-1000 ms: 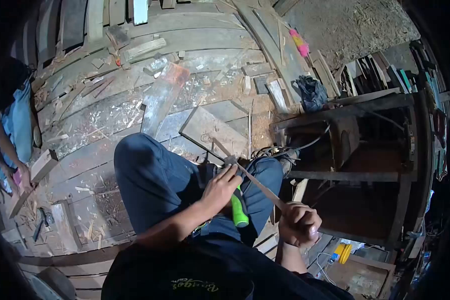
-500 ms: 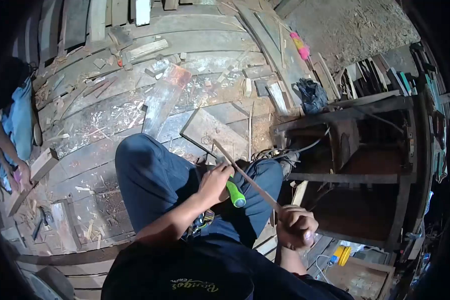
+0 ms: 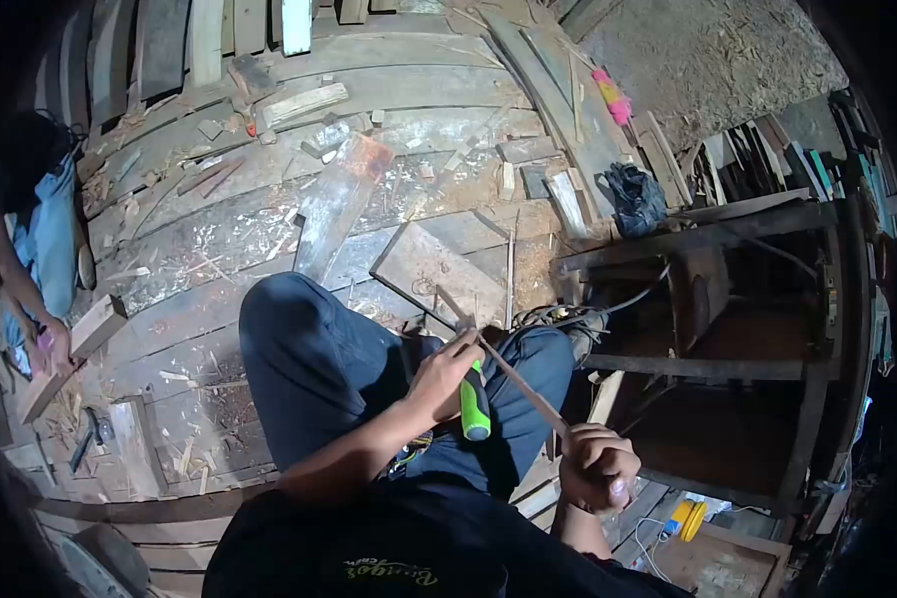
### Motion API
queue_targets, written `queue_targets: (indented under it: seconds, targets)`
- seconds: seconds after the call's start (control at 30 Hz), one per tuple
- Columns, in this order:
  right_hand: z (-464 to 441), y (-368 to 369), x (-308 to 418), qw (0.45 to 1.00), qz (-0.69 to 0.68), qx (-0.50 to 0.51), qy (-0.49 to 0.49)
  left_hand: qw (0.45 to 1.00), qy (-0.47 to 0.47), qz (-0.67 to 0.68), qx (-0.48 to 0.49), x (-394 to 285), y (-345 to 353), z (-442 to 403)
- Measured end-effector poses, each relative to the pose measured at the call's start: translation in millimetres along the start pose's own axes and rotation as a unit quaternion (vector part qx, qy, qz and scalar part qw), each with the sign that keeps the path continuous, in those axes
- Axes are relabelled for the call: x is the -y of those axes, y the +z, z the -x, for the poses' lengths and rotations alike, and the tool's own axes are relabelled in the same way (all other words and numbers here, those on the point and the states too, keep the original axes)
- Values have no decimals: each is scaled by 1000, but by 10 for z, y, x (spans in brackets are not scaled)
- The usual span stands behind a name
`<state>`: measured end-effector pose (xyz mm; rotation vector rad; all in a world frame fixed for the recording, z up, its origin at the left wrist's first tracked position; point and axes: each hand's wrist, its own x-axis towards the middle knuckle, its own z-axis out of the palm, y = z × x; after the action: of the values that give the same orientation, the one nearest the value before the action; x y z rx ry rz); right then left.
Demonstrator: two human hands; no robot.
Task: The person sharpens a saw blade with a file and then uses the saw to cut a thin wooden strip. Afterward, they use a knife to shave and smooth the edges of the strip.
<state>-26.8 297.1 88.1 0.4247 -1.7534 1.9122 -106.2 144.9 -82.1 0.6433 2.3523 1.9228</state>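
Note:
My left hand (image 3: 443, 383) is closed above my lap, around a tool with a bright green handle (image 3: 475, 407). Its working end is hidden by the hand. The fingers meet a thin wooden strip (image 3: 524, 387), which runs diagonally past them; its far tip sticks out beyond the fingertips. At the strip's near end, on the right, my right hand (image 3: 600, 468) is closed in a fist around it. A wide board (image 3: 439, 274) lies on the floor just past my knees.
Right of me stands a dark wooden frame with open compartments (image 3: 708, 371). A black plastic bag (image 3: 632, 199) sits at its far corner. At left, another person's hand (image 3: 52, 347) rests on a wooden block (image 3: 98, 324). Wood scraps and shavings litter the plank floor.
The strip now passes right at my left fingertips, where before it lay slightly above them. The green handle has swung to point more straight toward me. The view has shifted slightly.

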Motion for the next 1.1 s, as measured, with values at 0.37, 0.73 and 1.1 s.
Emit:
queue_targets:
  seconds: [0.37,0.73,1.1]
  targets:
    - [25,-65,8,1000,-21,5,18,995,-88,44,34,-77,-128,-109]
    - [-4,-156,11,1000,-21,11,17,996,35,-77,-2,-13,45,-65]
    - [-20,-155,-4,999,-5,-45,-3,1000,20,-1,-14,-96,94,15]
